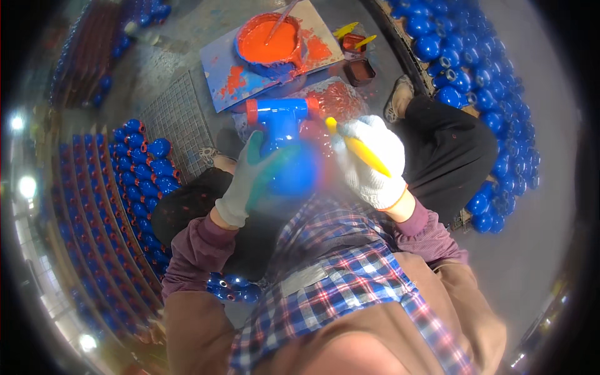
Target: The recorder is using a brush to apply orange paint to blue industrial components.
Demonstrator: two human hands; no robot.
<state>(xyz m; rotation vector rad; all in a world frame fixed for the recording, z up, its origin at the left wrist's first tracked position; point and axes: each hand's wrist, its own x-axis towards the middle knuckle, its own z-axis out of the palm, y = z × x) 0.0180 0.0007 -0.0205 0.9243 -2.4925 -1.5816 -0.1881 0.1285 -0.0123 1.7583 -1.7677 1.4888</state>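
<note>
My left hand (249, 178), in a white glove with a green palm, is wrapped round the side of a blue T-shaped pipe fitting (280, 115). Both ends of its crossbar are orange-red, and its rounded lower part is blurred. My right hand (374, 159), in a white knit glove, is closed round a yellow-handled brush (369, 156), just right of the fitting. The brush's bristles cannot be made out. Beyond the fitting, a bucket of orange-red paint (269, 40) with a stick (281, 22) in it stands on a paint-stained board (222, 81).
Yellow-handled tools (356, 36) lie by small dark containers (359, 72) right of the board. Many blue fittings (481, 75) are stacked at right, and more fittings (140, 172) fill racks at left. A wire grid (181, 115) lies on the floor. My legs (447, 137) flank the work.
</note>
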